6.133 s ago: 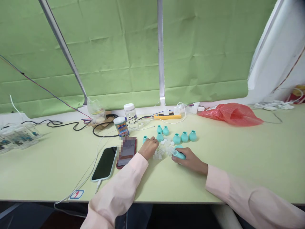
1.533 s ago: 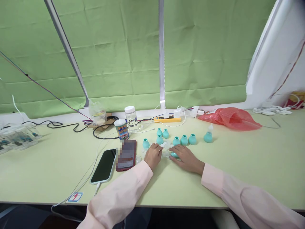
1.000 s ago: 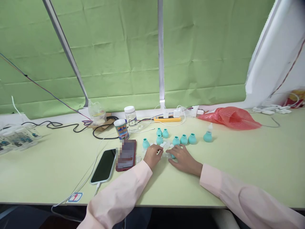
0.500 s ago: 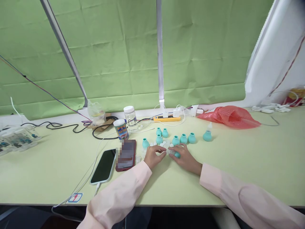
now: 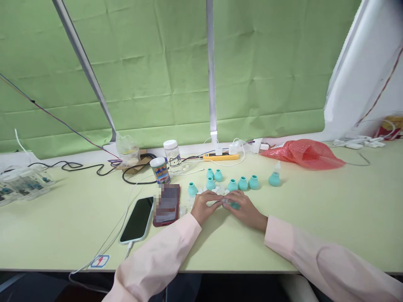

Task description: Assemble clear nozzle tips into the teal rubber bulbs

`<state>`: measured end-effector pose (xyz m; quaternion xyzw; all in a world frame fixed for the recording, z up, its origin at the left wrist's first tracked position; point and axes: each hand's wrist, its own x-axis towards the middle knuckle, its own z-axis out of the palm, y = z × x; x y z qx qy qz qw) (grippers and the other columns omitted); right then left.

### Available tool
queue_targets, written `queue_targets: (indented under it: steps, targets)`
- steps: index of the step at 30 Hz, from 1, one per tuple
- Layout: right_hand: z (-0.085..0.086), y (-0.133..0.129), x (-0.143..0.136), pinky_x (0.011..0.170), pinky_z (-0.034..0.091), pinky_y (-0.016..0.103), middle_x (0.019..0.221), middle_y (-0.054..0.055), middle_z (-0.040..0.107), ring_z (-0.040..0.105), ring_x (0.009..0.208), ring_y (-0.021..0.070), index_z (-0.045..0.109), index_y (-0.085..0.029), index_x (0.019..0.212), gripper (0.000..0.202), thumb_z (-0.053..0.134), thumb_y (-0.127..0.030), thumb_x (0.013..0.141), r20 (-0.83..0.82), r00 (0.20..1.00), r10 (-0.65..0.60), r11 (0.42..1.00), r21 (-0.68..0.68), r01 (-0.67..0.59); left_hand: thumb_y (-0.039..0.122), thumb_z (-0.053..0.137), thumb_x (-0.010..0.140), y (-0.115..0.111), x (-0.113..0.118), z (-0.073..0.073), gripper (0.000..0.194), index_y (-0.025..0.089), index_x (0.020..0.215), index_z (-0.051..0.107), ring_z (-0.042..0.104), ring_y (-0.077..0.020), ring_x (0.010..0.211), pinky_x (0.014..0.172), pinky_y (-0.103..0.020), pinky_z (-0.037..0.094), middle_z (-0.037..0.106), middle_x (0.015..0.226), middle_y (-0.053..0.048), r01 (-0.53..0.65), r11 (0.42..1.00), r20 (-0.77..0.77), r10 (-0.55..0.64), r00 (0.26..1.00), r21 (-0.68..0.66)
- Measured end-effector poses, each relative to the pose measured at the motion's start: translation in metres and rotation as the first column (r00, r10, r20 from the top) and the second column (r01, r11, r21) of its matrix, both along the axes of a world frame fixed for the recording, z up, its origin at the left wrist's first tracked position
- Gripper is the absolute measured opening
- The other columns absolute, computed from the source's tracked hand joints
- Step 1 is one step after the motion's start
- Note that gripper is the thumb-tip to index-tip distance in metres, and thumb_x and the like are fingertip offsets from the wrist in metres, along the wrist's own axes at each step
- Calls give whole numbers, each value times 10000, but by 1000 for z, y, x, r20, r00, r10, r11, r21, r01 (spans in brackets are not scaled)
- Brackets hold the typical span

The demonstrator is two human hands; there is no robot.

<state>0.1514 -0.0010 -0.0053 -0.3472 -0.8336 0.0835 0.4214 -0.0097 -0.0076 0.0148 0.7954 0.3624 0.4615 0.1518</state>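
Note:
My left hand (image 5: 204, 206) is closed, its thumb and fingertips pinching a small clear plastic tip (image 5: 225, 201). Opposite it, my right hand (image 5: 246, 209) curls round a teal squeeze bulb (image 5: 234, 205), mostly covered by the fingers. The tip and the bulb's neck meet between the two hands; how far they are joined is hidden. Just beyond my fingers lie loose white and clear small parts (image 5: 218, 190). Several open-necked teal bulbs (image 5: 242, 183) stand behind them. Off to the right, another bulb (image 5: 274, 179) stands upright with a clear nozzle on top.
Two phones (image 5: 137, 220) lie left of my hands, one with a charging cable. Behind them stand a labelled can (image 5: 160, 171) and a clear jar (image 5: 172, 156). A yellow power strip (image 5: 221, 157) and a red plastic bag (image 5: 302, 154) lie along the wall.
My hands have drawn closer together, and the left fingertips now meet the right ones at the clear tip. The standing bulbs have not moved.

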Motion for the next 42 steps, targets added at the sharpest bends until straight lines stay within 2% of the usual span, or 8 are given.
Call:
queue_targets:
  steps: [8, 13, 17, 21, 30, 38, 42]
  targets:
    - [1, -1, -1, 754, 389, 338, 800, 40, 571, 498, 826, 177, 571, -207, 798, 133, 479, -266, 723, -33, 999, 9, 999, -32, -10, 227, 496, 708, 2, -2, -2, 198, 187, 870, 602, 521, -145, 788, 719, -285, 434, 625, 844, -34, 77, 997, -34, -76, 997, 32]
    - [-1, 0, -1, 751, 408, 339, 811, 52, 553, 501, 824, 178, 567, -195, 804, 157, 476, -292, 722, -77, 997, -10, 998, -62, 5, 198, 469, 720, 0, 0, -1, 232, 194, 926, 575, 514, -149, 816, 733, -300, 430, 611, 890, -30, 71, 997, -75, -69, 995, 23]
    - [-3, 0, 0, 734, 427, 330, 825, 53, 540, 507, 808, 171, 567, -200, 819, 173, 461, -305, 731, -117, 993, -2, 994, -110, -11, 171, 508, 675, -1, 2, -2, 264, 172, 931, 571, 515, -153, 828, 758, -304, 422, 597, 928, -46, 70, 997, -82, -67, 994, 35]
    - [-3, 0, 0, 713, 434, 313, 836, 49, 533, 511, 779, 157, 571, -202, 816, 181, 450, -311, 738, -145, 989, 13, 989, -145, -34, 164, 544, 637, -1, 1, -3, 314, 170, 950, 558, 520, -157, 830, 760, -305, 421, 600, 917, -50, 80, 996, -73, -78, 994, 34]
    - [5, -4, 0, 743, 400, 307, 836, 44, 548, 500, 826, 161, 597, -214, 763, 173, 440, -282, 749, -114, 993, 37, 992, -118, -51, 187, 532, 654, 0, 2, -3, 249, 165, 898, 576, 523, -159, 797, 720, -307, 430, 614, 858, -55, 72, 994, -96, -64, 993, 83]
    - [5, -5, -1, 752, 385, 312, 847, 43, 548, 493, 840, 162, 606, -215, 750, 188, 431, -285, 753, -101, 995, 7, 994, -108, -18, 151, 526, 641, -2, 3, -4, 302, 170, 942, 546, 519, -160, 806, 718, -309, 430, 602, 892, -50, 89, 991, -94, -79, 992, 101]
    - [5, -6, -2, 741, 391, 305, 856, 39, 547, 496, 835, 157, 603, -220, 767, 192, 422, -281, 759, -109, 994, 26, 992, -117, -39, 161, 519, 647, -2, 4, -5, 254, 166, 897, 563, 527, -157, 777, 694, -307, 437, 613, 844, -52, 74, 992, -67, -67, 995, 104]
